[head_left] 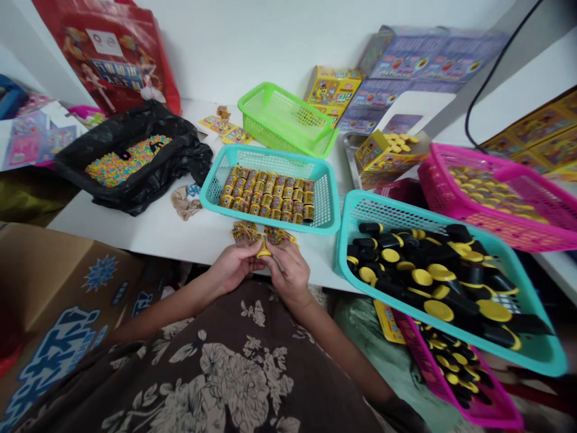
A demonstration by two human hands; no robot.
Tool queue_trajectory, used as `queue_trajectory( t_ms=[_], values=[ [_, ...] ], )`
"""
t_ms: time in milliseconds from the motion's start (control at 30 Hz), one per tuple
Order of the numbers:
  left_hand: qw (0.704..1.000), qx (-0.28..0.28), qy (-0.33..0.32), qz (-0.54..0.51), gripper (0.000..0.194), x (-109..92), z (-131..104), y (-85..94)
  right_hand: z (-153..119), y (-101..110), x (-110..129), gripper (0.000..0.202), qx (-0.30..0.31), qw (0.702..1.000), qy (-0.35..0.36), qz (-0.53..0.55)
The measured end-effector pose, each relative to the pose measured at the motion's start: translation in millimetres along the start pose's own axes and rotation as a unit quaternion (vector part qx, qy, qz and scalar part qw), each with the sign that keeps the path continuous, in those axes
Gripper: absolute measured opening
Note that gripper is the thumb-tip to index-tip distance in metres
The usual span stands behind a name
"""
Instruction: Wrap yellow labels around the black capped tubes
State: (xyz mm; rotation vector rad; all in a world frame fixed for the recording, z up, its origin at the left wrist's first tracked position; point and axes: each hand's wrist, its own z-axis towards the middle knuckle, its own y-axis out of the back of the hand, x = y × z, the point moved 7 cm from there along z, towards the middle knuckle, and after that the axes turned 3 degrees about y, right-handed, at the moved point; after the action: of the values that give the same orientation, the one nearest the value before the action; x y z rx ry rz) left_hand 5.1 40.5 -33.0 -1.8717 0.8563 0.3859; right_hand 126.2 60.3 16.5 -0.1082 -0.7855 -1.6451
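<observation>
Between my left hand and my right hand, close to the table's front edge, is a small yellow-capped container. The fingers of both hands are closed around it, and they cover most of its body. Just beyond my fingertips lie two small piles of printed labels or wrappers, one on the left and one on the right. Behind those stands a turquoise basket with rows of small labelled cylindrical containers packed inside.
On the right, another turquoise basket holds many black containers with yellow caps. Pink baskets sit beyond and below it. A green basket stands behind. A black bag holding colourful beads lies left, above a cardboard box.
</observation>
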Motion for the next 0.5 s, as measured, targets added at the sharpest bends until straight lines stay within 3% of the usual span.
queue_trajectory(
  t_ms=[333, 433, 500],
  values=[
    [1.0, 0.002, 0.018, -0.017, 0.015, 7.1, -1.0, -0.9, -0.5, 1.0, -7.2, 0.012, -0.011, 0.998, -0.053, 0.039],
    [1.0, 0.001, 0.027, -0.006, 0.017, 6.4, -0.8, -0.5, -3.2, -1.0, -15.6, 0.009, -0.019, 0.989, -0.113, 0.092],
    [1.0, 0.01, 0.02, 0.013, 0.021, 4.2, -0.5, -0.7, -8.5, -5.7, -27.1, 0.01, -0.029, 0.971, -0.188, 0.143]
  ],
)
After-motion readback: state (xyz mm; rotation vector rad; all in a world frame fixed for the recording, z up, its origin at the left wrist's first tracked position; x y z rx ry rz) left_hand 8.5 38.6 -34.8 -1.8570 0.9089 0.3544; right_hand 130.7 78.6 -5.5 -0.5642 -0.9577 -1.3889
